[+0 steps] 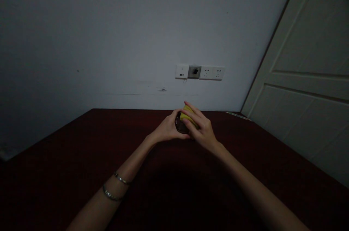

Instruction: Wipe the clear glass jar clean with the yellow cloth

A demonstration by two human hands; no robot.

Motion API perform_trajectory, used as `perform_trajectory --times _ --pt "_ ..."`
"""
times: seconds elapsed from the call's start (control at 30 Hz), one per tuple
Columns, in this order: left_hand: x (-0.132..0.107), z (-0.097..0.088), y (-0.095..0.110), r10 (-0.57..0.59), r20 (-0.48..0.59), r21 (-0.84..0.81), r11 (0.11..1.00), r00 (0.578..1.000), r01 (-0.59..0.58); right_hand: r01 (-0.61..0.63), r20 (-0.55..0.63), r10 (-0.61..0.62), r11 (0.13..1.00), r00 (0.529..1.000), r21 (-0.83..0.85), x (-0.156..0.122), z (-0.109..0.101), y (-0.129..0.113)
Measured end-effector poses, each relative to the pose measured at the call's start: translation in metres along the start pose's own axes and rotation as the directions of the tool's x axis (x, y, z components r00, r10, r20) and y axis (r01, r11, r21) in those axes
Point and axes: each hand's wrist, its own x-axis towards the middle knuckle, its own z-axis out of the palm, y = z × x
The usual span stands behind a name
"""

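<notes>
My left hand [166, 129] and my right hand [200, 129] meet above the far middle of a dark red table [68, 158]. Between them sits a small dark rounded object [180, 125]; I cannot make out what it is. My left hand's fingers curl round its left side. My right hand presses a yellow cloth or sponge [187, 114] onto its top, fingers closed over it. Two thin metal bangles [116, 187] circle my left forearm.
A grey wall stands just behind the table, with a row of white sockets and a switch plate [200, 72]. A pale panelled door [308, 89] fills the right side. A thin flat strip [236, 115] lies at the table's far right edge.
</notes>
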Motion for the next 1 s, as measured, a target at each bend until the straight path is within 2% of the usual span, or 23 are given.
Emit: perform_trajectory --times 0.1,0.17,0.27,0.3,0.37,0.43,0.5,0.63,0.7,0.87,1.0 --pt "-0.001 -0.001 -0.003 -0.019 -0.012 -0.047 0.999 1.000 0.018 0.154 0.138 -0.144 0.986 0.980 -0.067 -0.002 -0.001 -0.005" --pt "-0.001 -0.002 -0.003 -0.021 -0.018 -0.045 0.999 1.000 0.020 0.123 0.145 -0.115 0.991 0.983 -0.047 -0.001 -0.001 -0.004" --pt "0.000 -0.001 -0.001 0.015 -0.016 0.000 1.000 1.000 -0.015 -0.117 0.031 0.115 0.990 0.993 0.084 0.003 0.001 0.005" --pt "0.000 -0.001 -0.001 0.024 -0.013 0.016 1.000 1.000 -0.024 -0.222 -0.007 0.226 0.963 0.974 0.150 0.005 0.002 0.009" --pt "0.001 0.000 0.000 0.017 -0.001 0.029 0.999 1.000 -0.017 -0.407 -0.027 0.429 0.873 0.903 0.269 0.007 0.004 0.015" --pt "0.001 0.000 0.000 -0.016 0.019 0.030 0.999 1.000 0.016 -0.506 -0.014 0.537 0.803 0.844 0.316 0.008 0.005 0.019" --pt "0.001 -0.001 -0.002 -0.041 0.045 0.033 0.999 0.998 0.039 -0.497 -0.026 0.526 0.819 0.850 0.287 0.006 0.006 0.020" --pt "0.001 -0.006 -0.005 -0.047 0.090 0.050 0.998 0.995 0.042 -0.344 -0.015 0.349 0.928 0.937 0.144 0.001 0.007 0.015" --pt "0.000 -0.007 -0.006 -0.049 0.098 0.059 0.997 0.994 0.044 -0.286 0.006 0.287 0.953 0.958 0.101 0.000 0.007 0.014" --pt "0.002 -0.012 -0.003 -0.064 0.089 0.070 0.996 0.994 0.058 -0.248 -0.003 0.250 0.963 0.968 0.108 0.002 0.008 0.017" --pt "0.011 -0.023 0.002 -0.072 0.115 0.104 0.993 0.991 0.060 -0.242 -0.033 0.249 0.961 0.968 0.136 0.011 0.010 0.022"
